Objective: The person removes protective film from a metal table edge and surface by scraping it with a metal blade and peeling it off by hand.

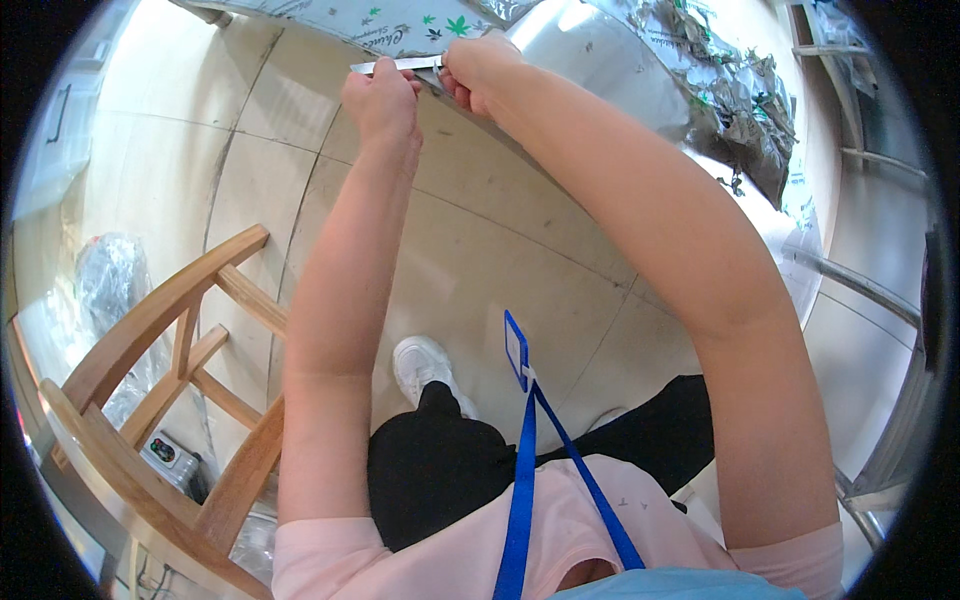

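Note:
Both arms reach forward to the edge of a table with a printed cover (330, 22). A thin flat whitish strip (427, 63) runs between my hands, close to that edge. My left hand (384, 97) pinches its left part between thumb and fingers. My right hand (480, 71) is closed around its right end, with the fingers curled under. What the strip is made of cannot be told. Right of my right hand a glossy clear sheet (600, 67) covers the tabletop. A heap of dark, crumpled scraps (739, 120) lies on the table further right.
A wooden chair (165, 322) stands at the left, with clear plastic bags (112, 277) and a small grey case (174, 461) behind it. Metal tubing of a frame (862, 281) is at the right. A badge on a blue lanyard (516, 349) hangs above the tiled floor (480, 247).

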A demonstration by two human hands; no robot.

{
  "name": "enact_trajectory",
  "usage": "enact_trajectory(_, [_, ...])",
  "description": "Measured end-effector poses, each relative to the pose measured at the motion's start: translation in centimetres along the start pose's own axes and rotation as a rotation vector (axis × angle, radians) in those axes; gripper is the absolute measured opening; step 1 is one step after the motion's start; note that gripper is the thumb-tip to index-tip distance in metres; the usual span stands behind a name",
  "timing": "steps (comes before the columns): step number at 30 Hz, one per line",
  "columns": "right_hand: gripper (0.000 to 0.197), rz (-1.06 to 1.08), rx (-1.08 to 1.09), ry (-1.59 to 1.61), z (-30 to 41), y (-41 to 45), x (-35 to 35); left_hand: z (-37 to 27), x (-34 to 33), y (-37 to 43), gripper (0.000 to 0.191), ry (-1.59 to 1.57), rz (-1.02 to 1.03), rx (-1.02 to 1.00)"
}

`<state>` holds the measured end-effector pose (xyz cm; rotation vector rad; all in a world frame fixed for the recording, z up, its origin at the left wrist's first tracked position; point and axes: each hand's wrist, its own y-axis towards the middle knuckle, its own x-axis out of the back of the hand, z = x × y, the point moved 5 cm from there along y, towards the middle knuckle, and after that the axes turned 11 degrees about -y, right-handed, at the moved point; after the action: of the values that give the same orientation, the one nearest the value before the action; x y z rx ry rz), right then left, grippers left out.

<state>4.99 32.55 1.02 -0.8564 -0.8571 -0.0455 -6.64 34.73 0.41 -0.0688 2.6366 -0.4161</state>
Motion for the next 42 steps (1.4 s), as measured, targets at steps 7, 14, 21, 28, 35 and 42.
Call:
enact_trajectory(7, [0.022,-0.003,0.065,0.606,-9.7,-6.2,5.3,-0.3,-0.7,-4.3,0.029,0.204,0.168,-0.018])
enact_trajectory(14, [0.033,-0.642,0.094,-0.986,-14.3,-8.2,11.9,-5.9,-1.9,0.3,0.020,1.120,0.507,-1.128])
enact_trajectory(21, [0.009,-0.548,0.959,-0.817,-0.3,-6.3,4.6,-4.9,-2.0,0.7,0.010,1.071,0.682,-0.955])
enact_trajectory(28, [0.013,-0.592,0.839,-0.395,2.8,-2.9,4.1,-5.5,-3.6,-0.1,0.010,1.001,0.743,-1.006])
enact_trajectory(35, [0.015,-0.473,0.729,-0.445,3.4,-0.5,4.7,-6.3,-3.8,1.5,0.013,0.883,0.639,-0.874])
enact_trajectory(42, [0.018,-0.667,0.967,-0.283,2.6,-0.2,6.2,-5.5,-2.8,3.2,0.015,0.805,0.566,-0.724])
